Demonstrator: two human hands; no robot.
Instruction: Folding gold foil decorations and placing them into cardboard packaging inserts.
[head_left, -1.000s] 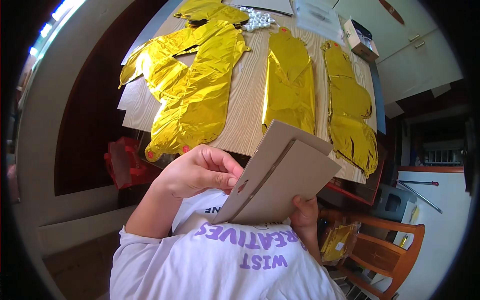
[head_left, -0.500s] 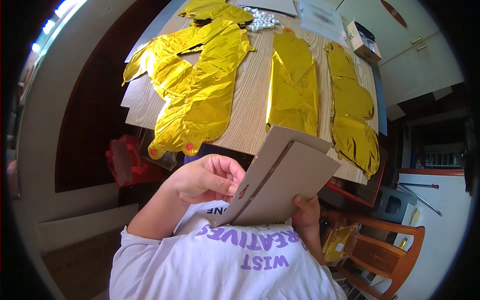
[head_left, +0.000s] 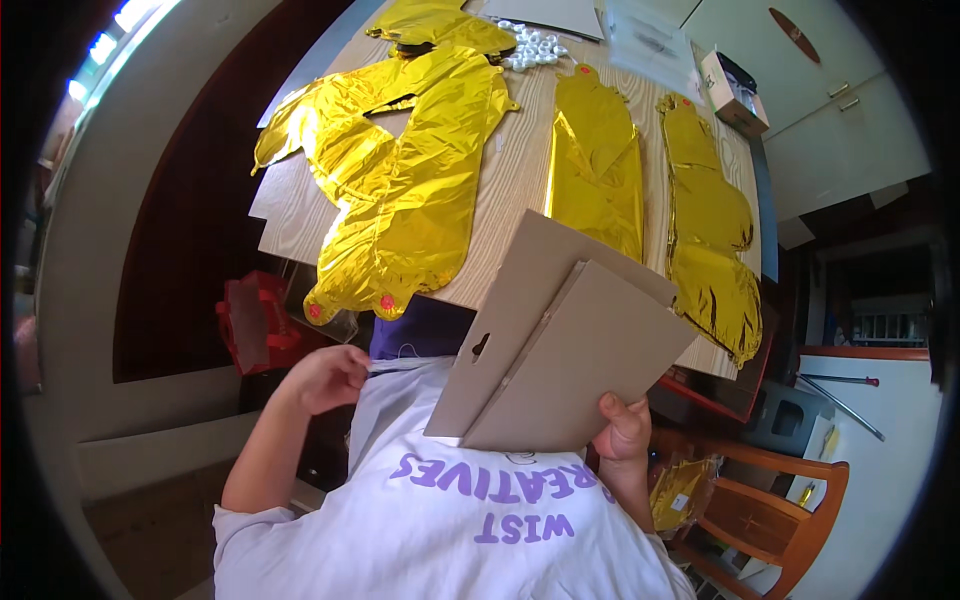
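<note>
My right hand (head_left: 622,425) is closed on the edge of a grey-brown cardboard folder (head_left: 590,365), its thumb lying on the front. The folder is tilted in front of my chest; its back panel shows a hang hole near the left edge, and a smaller panel lies over it. My left hand (head_left: 338,378) is at the left, apart from the folder, with its fingers pinched on the hem of my white shirt (head_left: 400,375). A thin pale thread (head_left: 407,350) curls beside the hem.
On the wood-grain table (head_left: 510,175) lie flat gold foil balloons (head_left: 410,200), a folded one (head_left: 595,170) and another (head_left: 708,220) at the right. White ribbon rolls (head_left: 532,48) and a small box (head_left: 733,92) sit farther back. A red bag (head_left: 258,320) and wooden chair (head_left: 770,500) flank me.
My left hand has left the folder's edge and moved left and down to the shirt hem. The folder has swung slightly, showing more of its back panel, still in my right hand.
</note>
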